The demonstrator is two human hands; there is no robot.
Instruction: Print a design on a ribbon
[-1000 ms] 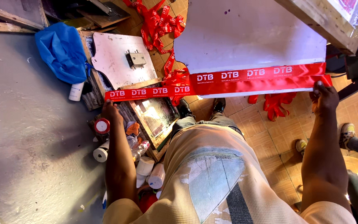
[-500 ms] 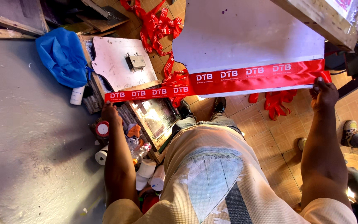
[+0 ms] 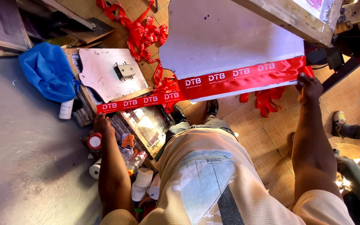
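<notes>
A long red ribbon (image 3: 213, 81) with white printing stretches between my two hands along the near edge of a white board (image 3: 226, 41). My left hand (image 3: 101, 124) pinches the ribbon's left end, off the board and above a wooden frame (image 3: 146, 125). My right hand (image 3: 309, 86) holds the right end against the board's corner. The ribbon lies flat on the board's edge, then sags slightly toward the left hand.
More red ribbon lies piled on the tiled floor (image 3: 140, 31) and under the board (image 3: 265, 100). A blue cloth (image 3: 48, 71), a white plate with a metal block (image 3: 109, 73), bottles and tape rolls (image 3: 138, 183) sit at left. Another person's legs (image 3: 355, 133) are at right.
Both hands have drawn the ribbon a little toward me along the board's edge; it now lies straighter and tauter. The view shifted slightly.
</notes>
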